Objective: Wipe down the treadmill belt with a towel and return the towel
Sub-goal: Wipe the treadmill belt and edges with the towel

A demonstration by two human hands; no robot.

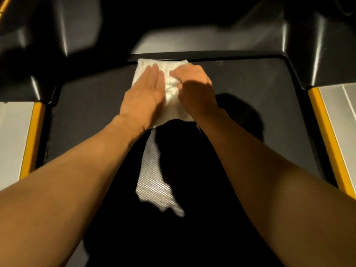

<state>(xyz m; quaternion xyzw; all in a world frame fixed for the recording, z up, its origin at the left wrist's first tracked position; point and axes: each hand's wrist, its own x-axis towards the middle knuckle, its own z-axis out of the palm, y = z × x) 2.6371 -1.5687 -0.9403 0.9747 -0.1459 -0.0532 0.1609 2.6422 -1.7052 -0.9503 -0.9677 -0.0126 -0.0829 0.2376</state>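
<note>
Left hand (143, 93) flat and pressing, right hand (193, 87) curled, gripping the towel (148, 64) at the far end of the belt (250, 97); pushed farther, its edge could catch under the cover lip (221, 54).

Only the middle of the towel (169, 91) is seen. Its 9 and 3 o'clock parts are covered by the left hand (143, 95) and right hand (194, 89), whose fingertips are curled into the cloth. The belt (250, 89) toward 6 o'clock is lost in shadow. The hood (192, 41) at 12 o'clock is blurred. The side rails (11, 135) are cut by the frame edges.
</note>
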